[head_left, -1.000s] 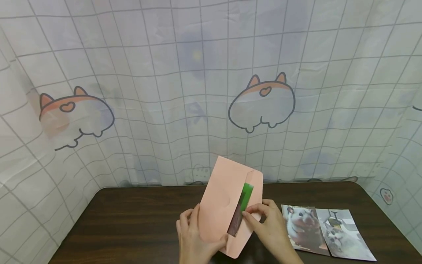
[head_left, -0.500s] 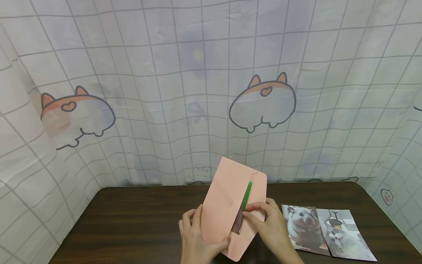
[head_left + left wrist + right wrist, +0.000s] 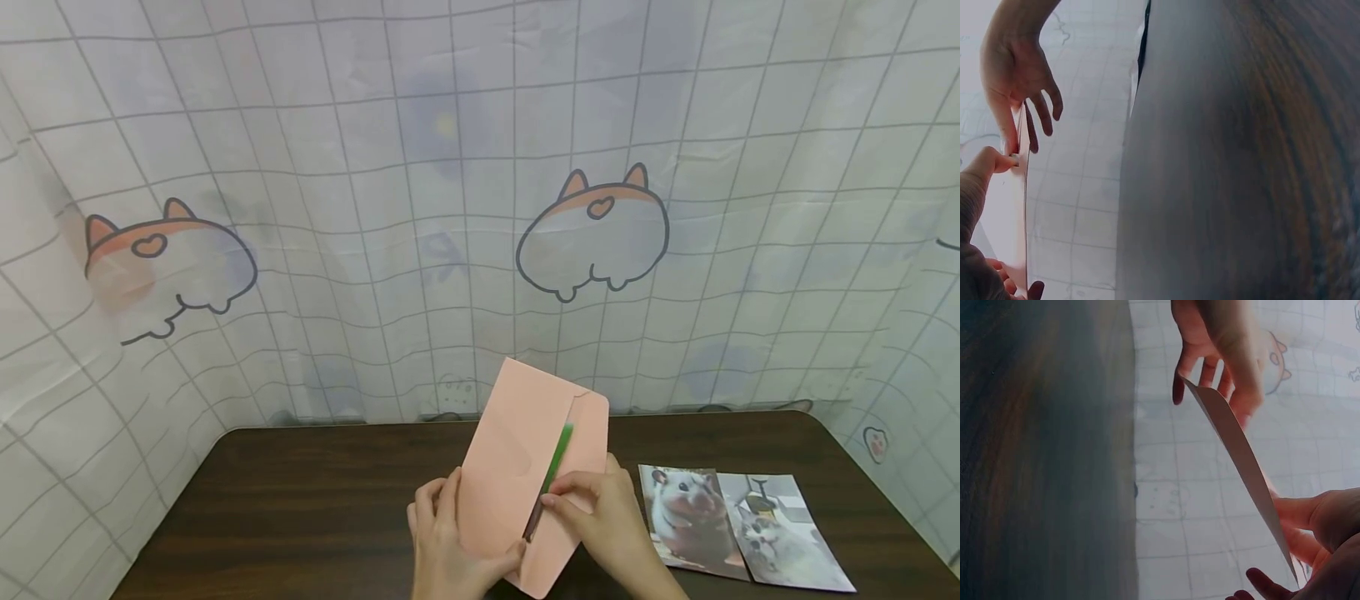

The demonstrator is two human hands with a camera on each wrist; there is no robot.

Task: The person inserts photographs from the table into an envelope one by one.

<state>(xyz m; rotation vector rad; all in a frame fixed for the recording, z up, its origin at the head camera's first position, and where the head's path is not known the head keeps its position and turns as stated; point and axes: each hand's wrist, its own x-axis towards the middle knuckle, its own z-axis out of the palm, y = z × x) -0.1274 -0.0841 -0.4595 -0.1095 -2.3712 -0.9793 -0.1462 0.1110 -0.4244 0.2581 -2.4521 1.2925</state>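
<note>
A pink envelope point(image 3: 498, 450) is tilted above the table, its flap folded back to the right. My left hand point(image 3: 453, 537) grips the envelope's left lower edge, with the thumb across the front. From the envelope's opening shows a thin strip of a green and dark brown picture card point(image 3: 557, 458); the rest of it is hidden inside. At that strip, the thumb and index finger of my right hand point(image 3: 603, 521) pinch the card's edge. Both wrist views catch the envelope point(image 3: 1241, 456) nearly edge-on between the two hands.
Two picture cards lie flat at the right of the dark wooden table point(image 3: 315, 500): a hamster picture point(image 3: 693, 517) and a cat picture point(image 3: 783, 533) beside it. Behind the table hangs a white checked curtain point(image 3: 375, 208) with cartoon animal prints.
The green and brown card has slid left into the envelope, so a narrower strip of it shows. My right hand has moved slightly down and left along it; my left hand keeps its hold.
</note>
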